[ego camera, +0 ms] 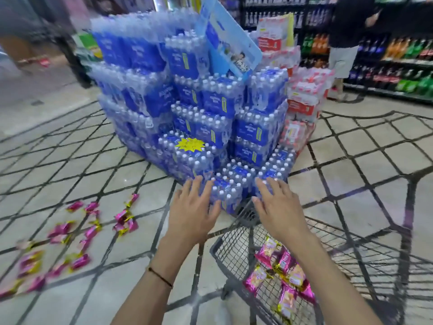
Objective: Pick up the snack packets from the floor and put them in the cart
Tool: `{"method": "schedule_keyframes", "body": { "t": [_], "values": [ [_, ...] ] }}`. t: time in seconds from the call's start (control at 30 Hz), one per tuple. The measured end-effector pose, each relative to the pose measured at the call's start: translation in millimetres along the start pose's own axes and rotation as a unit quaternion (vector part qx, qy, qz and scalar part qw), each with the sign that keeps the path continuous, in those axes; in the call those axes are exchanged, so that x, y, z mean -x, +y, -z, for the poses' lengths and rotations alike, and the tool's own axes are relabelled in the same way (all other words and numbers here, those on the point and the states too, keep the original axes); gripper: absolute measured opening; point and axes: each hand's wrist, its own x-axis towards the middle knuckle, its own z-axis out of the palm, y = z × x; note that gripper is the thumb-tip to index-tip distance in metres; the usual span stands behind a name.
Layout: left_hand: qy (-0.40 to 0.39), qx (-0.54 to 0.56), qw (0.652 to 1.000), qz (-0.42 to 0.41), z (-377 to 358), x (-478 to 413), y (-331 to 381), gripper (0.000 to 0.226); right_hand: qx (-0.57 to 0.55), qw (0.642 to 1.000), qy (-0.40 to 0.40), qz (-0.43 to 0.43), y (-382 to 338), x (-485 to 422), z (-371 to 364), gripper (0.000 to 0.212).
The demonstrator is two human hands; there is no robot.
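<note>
Several pink and gold snack packets (89, 232) lie scattered on the tiled floor at the lower left. More of the same packets (284, 270) rest inside the dark wire cart (216, 248) at the lower right. My left hand (192, 212) is stretched forward, empty, with its fingers spread, just left of the cart's front corner. My right hand (278, 207) is also empty with fingers apart, held above the cart's front rim. Neither hand touches a packet.
A tall stack of blue shrink-wrapped water bottle packs (199, 109) stands directly ahead, close to the cart's front. Red-labelled packs (302, 102) sit on its right side. A person (346, 43) stands by drink shelves (403, 64) at the far right.
</note>
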Motion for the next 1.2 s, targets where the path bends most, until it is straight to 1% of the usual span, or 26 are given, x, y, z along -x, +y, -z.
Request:
{"method": "schedule_keyframes", "body": {
  "t": [0.17, 0.27, 0.33, 0.47, 0.67, 0.73, 0.8, 1.0, 1.13, 1.2],
  "values": [
    [0.002, -0.042, 0.996, 0.083, 33, 57, -49, 0.053, -0.012, 0.996, 0.001, 0.087, -70, 1, -5, 0.054],
    [-0.011, -0.065, 0.988, 0.141, 47, 94, -82, 0.057, -0.011, 0.991, -0.018, 0.134, -110, 1, -14, 0.052],
    [-0.006, -0.063, 0.982, 0.177, 56, 117, -103, 0.058, -0.010, 0.985, -0.026, 0.167, -139, 1, -21, 0.051],
    [0.005, -0.078, 0.965, 0.249, 73, 168, -149, 0.056, -0.028, 0.969, -0.033, 0.244, -211, 2, -32, 0.050],
    [-0.021, -0.091, 0.934, 0.345, 89, 256, -239, 0.058, -0.038, 0.939, -0.056, 0.338, -337, 21, -53, 0.049],
    [-0.030, -0.102, 0.926, 0.361, 95, 276, -261, 0.058, -0.044, 0.931, -0.064, 0.356, -366, 26, -59, 0.049],
    [-0.034, -0.104, 0.916, 0.387, 103, 302, -293, 0.059, -0.044, 0.921, -0.069, 0.381, -410, 33, -67, 0.048],
    [-0.050, -0.125, 0.894, 0.427, 124, 359, -376, 0.056, -0.066, 0.903, -0.082, 0.417, -520, 48, -96, 0.044],
    [-0.079, -0.116, 0.880, 0.454, 126, 382, -422, 0.061, -0.069, 0.893, -0.099, 0.434, -572, 48, -112, 0.047],
    [-0.085, -0.115, 0.878, 0.456, 122, 384, -442, 0.060, -0.068, 0.889, -0.105, 0.440, -591, 41, -121, 0.046]
  ]
}}
